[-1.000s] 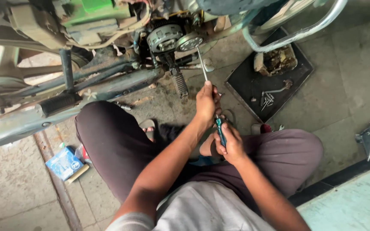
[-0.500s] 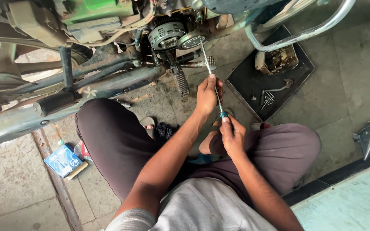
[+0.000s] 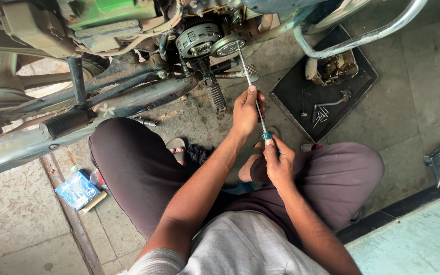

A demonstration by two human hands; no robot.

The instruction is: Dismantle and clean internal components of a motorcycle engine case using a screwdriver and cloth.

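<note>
While the person squats beside the motorcycle engine [image 3: 199,40], the right hand [image 3: 279,163] is clamped around the green handle of a long screwdriver [image 3: 253,94]; the left hand [image 3: 246,109] is closed around the shaft higher up; the tip meets a round silver cover [image 3: 228,46] just beside the toothed clutch [image 3: 195,38]; a black tray [image 3: 301,91] with bolts lies near on the floor; a blue box [image 3: 77,189] lies by the left knee.

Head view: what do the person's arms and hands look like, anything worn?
Both forearms bare; left hand and right hand ungloved, no watch, rings or bands visible. Light grey short sleeve edges the left upper arm. Right arm shows no sleeve in frame.
</note>
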